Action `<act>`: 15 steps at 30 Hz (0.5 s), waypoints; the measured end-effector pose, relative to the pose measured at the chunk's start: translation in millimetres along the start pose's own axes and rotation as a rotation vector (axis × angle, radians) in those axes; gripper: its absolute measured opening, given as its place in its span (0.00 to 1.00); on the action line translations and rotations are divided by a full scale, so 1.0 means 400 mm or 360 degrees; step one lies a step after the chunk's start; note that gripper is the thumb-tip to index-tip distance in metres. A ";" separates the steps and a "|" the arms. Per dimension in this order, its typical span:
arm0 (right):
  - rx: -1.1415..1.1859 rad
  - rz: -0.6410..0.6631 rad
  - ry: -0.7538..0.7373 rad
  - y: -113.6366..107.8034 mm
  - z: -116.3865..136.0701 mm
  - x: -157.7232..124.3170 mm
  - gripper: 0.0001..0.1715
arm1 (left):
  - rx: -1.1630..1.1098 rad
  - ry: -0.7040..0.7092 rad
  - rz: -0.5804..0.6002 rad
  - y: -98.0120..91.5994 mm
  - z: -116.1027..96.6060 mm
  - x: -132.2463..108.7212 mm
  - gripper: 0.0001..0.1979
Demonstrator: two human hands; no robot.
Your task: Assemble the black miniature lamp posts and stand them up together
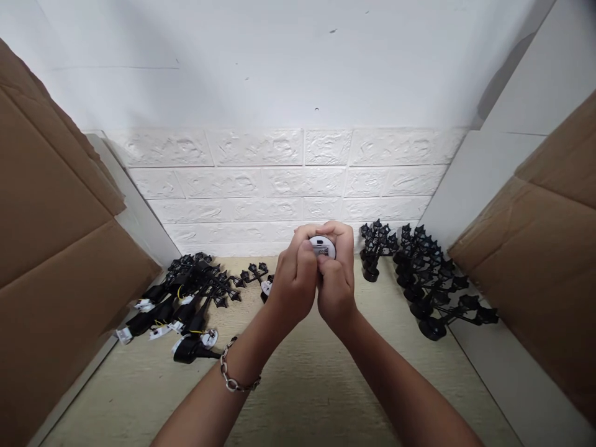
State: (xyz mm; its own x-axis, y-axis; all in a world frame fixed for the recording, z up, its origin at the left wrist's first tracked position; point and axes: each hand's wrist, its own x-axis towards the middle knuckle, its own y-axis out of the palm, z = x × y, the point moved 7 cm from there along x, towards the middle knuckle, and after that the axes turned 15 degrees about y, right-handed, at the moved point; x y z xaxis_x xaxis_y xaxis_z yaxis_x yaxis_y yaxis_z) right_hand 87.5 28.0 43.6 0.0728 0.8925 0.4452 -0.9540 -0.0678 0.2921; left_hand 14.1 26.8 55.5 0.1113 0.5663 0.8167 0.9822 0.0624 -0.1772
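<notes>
Both hands meet in front of the far wall, fingers wrapped round a round white base cover that faces me. A small dark switch and a rectangular recess show on its face. My left hand closes on its left side, thumb at the edge. From the other side my right hand grips it, thumb against the lower rim. Whatever is attached behind the cover is hidden by the fingers. Partly behind my left wrist lies a miniature black street lamp with a white base piece.
A heap of black miniature lamps with white covers and yellow wires lies at left. Several upright lamps stand in a row at right, near a smaller cluster. Cardboard sheets line both sides; a white brick-patterned wall closes the back.
</notes>
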 end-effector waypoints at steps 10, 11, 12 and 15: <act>0.0136 0.0094 0.0076 0.002 0.003 0.012 0.13 | -0.0045 0.0010 -0.0049 0.002 0.012 -0.003 0.15; 0.0172 0.0102 0.0097 0.004 0.004 0.013 0.12 | -0.0034 0.0000 -0.0052 0.002 0.013 -0.005 0.15; 0.0197 0.0092 0.0140 0.005 0.003 0.015 0.11 | -0.0012 -0.0006 -0.0047 0.003 0.014 -0.007 0.15; 0.0201 -0.0025 0.0337 0.000 -0.013 0.018 0.08 | 0.0108 0.0031 -0.0002 0.009 0.008 -0.009 0.15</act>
State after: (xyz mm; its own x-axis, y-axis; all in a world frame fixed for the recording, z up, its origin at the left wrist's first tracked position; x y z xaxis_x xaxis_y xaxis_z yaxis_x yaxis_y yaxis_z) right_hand 86.6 36.5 42.5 0.0120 0.9665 0.2566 -0.9082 -0.0968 0.4071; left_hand 16.6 27.8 50.3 0.1137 0.5501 0.8273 0.9700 0.1188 -0.2123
